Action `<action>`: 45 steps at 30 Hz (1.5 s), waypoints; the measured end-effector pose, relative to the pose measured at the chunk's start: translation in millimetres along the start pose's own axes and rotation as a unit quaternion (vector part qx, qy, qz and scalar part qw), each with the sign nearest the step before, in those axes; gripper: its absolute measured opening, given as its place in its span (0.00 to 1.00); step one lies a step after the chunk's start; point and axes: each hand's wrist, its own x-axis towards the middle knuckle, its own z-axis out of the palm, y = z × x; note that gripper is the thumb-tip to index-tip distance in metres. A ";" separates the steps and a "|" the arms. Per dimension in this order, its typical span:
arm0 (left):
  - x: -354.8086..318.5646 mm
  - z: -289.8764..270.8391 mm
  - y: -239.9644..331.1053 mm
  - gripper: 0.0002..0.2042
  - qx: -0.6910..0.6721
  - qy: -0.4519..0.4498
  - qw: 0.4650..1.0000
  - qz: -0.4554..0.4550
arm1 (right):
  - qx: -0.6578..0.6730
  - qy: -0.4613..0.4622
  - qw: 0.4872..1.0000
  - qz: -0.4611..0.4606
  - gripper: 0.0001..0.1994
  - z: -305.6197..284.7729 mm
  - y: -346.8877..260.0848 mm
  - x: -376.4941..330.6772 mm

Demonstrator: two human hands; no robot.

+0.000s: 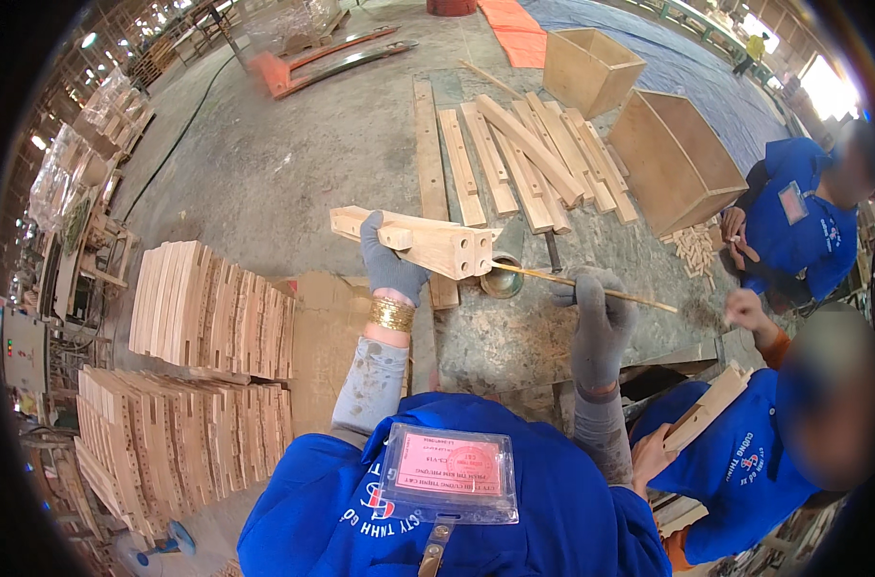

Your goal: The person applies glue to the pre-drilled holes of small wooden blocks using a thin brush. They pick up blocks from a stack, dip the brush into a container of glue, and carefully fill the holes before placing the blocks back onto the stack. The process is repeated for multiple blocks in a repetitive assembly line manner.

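Two grey-gloved hands work above a rough grey workbench (514, 337). The left hand (387, 262), with a gold bangle at the wrist, is closed around a pale, square-sectioned wooden furniture part (428, 240) and holds it up off the bench, roughly level, with its drilled end face pointing to the person's right. That end face shows several small round holes. The right hand (599, 313) is closed around a thin wooden stick (591, 286), whose left tip reaches toward the drilled end of the part, just over a small round metal tin (503, 279) standing on the bench directly below. Whether the tip touches the wood cannot be told.

Beyond the hands, a loose batch of flat pale wooden slats (524, 159) lies fanned across the bench, with two open plywood boxes (649, 125) past them on the right. To the person's left, two dense stacks of curved light-wood pieces (211, 308) stand on edge, one stack behind the other.

On the right, two other people in blue work shirts sit near the bench; the nearer one holds a short wooden block (707, 409) in one hand, and a small heap of wooden dowels (695, 248) lies near the farther one. An orange pallet jack (303, 62) rests on the concrete floor in the far background.
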 end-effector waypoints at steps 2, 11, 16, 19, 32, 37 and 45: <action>1.3 -1.1 -0.6 0.24 0.003 -0.003 1.000 0.000 | -0.005 -0.008 1.000 -0.014 0.05 0.9 -0.9 -1.3; 2.0 0.4 -3.8 0.25 -0.009 0.002 1.000 -0.021 | -0.022 -0.046 0.998 -0.036 0.03 3.1 11.7 -0.9; -3.1 7.3 -5.2 0.27 -0.005 -0.005 1.000 -0.028 | -0.019 -0.053 0.997 -0.057 0.03 8.6 15.5 1.5; -6.3 11.8 -3.7 0.28 -0.002 0.006 1.000 -0.026 | -0.157 -0.087 0.967 -0.178 0.03 2.8 12.1 8.1; -3.5 12.0 -3.9 0.28 -0.002 -0.022 1.000 -0.019 | -0.184 -0.087 0.961 -0.187 0.05 -3.5 5.3 6.9; -2.4 15.0 -4.1 0.27 -0.008 0.002 1.000 -0.008 | -0.236 -0.229 0.918 -0.222 0.06 -14.5 -10.2 8.0; 4.1 -3.6 5.6 0.25 0.039 0.039 0.998 0.042 | -0.222 -0.100 0.963 -0.115 0.03 -36.5 39.0 17.7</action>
